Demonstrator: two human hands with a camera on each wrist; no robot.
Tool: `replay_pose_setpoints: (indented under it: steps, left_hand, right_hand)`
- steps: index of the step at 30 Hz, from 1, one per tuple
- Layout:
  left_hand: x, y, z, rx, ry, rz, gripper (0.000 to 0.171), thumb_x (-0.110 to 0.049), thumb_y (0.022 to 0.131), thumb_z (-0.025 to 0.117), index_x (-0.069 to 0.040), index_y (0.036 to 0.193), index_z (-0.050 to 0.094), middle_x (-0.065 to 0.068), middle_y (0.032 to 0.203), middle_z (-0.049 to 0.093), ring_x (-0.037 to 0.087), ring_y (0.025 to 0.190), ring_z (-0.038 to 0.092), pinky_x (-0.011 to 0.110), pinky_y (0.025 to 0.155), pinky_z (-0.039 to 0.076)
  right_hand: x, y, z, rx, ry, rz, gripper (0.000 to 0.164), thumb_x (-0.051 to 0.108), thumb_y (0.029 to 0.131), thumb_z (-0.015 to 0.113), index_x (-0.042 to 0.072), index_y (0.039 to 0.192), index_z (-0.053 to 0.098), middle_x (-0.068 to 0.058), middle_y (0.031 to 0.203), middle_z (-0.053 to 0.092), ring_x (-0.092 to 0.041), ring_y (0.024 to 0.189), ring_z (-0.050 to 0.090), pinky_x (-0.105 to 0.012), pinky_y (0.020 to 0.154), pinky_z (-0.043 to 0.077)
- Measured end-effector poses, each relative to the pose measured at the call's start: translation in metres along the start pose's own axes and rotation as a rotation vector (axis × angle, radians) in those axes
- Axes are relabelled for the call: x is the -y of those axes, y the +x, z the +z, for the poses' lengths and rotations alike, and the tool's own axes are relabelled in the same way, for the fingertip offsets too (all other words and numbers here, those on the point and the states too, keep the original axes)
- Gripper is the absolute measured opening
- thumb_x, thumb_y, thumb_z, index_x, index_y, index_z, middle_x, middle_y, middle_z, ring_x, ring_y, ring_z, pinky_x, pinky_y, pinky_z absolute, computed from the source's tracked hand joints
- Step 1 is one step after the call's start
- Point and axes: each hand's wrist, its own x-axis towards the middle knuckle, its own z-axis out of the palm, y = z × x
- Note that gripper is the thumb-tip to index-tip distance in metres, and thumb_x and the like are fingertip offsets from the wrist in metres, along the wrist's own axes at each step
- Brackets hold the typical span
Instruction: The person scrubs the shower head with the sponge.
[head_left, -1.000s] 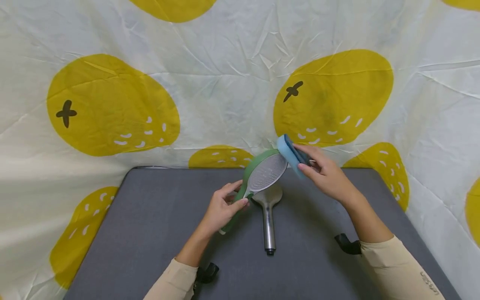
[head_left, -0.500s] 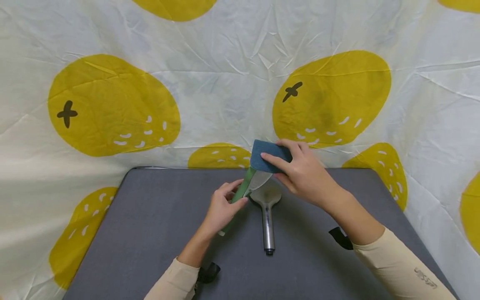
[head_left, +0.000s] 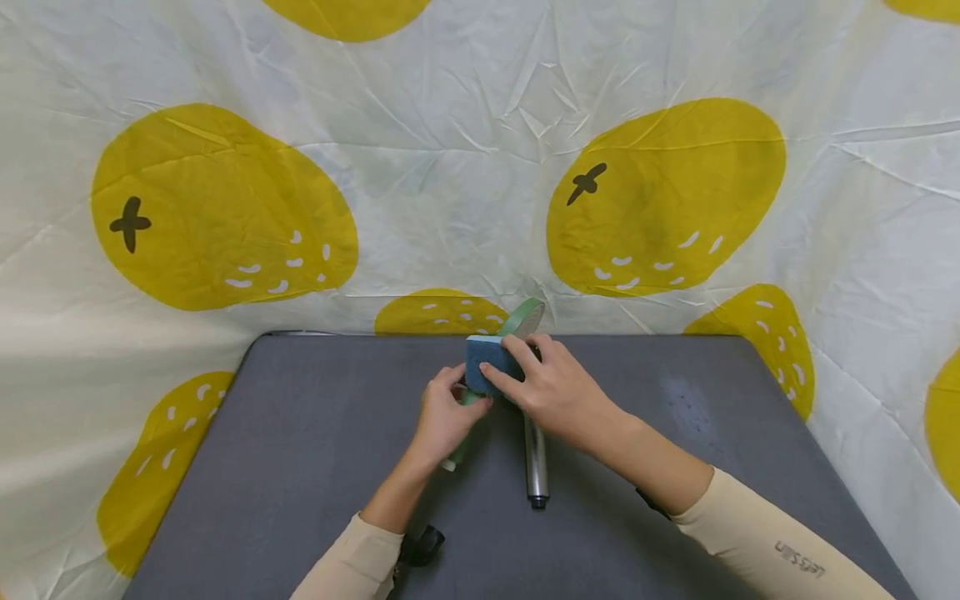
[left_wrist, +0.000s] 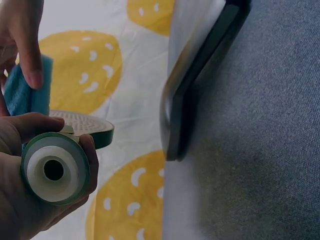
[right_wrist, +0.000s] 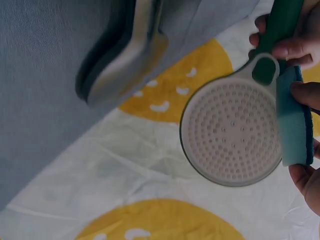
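My left hand [head_left: 444,417] grips the handle of a green shower head [right_wrist: 230,130] with a pale nozzle face, held up over the table. The open end of its handle [left_wrist: 54,170] faces the left wrist camera. In my right hand [head_left: 555,387] is a blue sponge [head_left: 487,364], light on one side and dark on the other, pinched between thumb and fingers. The sponge lies along the side of the shower head near its neck, hiding part of it in the head view. Beneath, a silver shower head [head_left: 536,467] rests on the table, its head mostly hidden by my right hand.
The grey table [head_left: 315,467] spreads under both arms. A damp-looking patch [head_left: 690,412] marks its right side. Behind the table's back edge hangs a white cloth [head_left: 450,167] printed with yellow fruit. A black strap piece [head_left: 422,546] sits at my left wrist.
The sponge in my right hand has moved down and left, from the shower head's far rim to near its neck. My left hand stays nearly in place, while the green shower head has turned.
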Motion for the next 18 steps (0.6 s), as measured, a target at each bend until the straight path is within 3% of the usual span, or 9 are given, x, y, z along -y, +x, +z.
replay_pose_setpoints:
  steps: [6, 13, 18]
  left_hand:
    - [-0.001, 0.001, -0.001, -0.004, -0.005, -0.007, 0.054, -0.006, 0.084, 0.082, -0.005, 0.136, 0.067, 0.014, 0.103, 0.062, 0.027, 0.093, 0.065, 0.040, 0.080, 0.060]
    - [0.001, 0.000, -0.002, 0.005, -0.019, -0.033, 0.057, -0.005, 0.084, 0.081, -0.004, 0.139, 0.064, 0.016, 0.106, 0.062, 0.031, 0.095, 0.063, 0.039, 0.080, 0.058]
    - [0.004, -0.001, -0.003, 0.003, -0.027, -0.043, 0.057, -0.003, 0.084, 0.081, -0.005, 0.138, 0.065, 0.017, 0.105, 0.060, 0.030, 0.092, 0.061, 0.038, 0.079, 0.056]
  right_hand:
    - [0.005, -0.004, 0.001, -0.006, 0.058, 0.034, 0.055, 0.026, 0.085, 0.088, 0.020, 0.136, 0.069, -0.024, 0.130, 0.057, -0.039, 0.098, 0.059, -0.046, 0.076, 0.059]
    - [-0.019, -0.003, -0.013, -0.023, 0.040, 0.123, 0.058, 0.021, 0.086, 0.086, 0.020, 0.139, 0.066, -0.026, 0.135, 0.053, -0.044, 0.103, 0.058, -0.052, 0.087, 0.058]
    - [-0.028, -0.003, -0.012, -0.052, 0.062, 0.168, 0.061, 0.020, 0.083, 0.089, 0.018, 0.139, 0.066, -0.028, 0.136, 0.053, -0.046, 0.106, 0.055, -0.053, 0.092, 0.056]
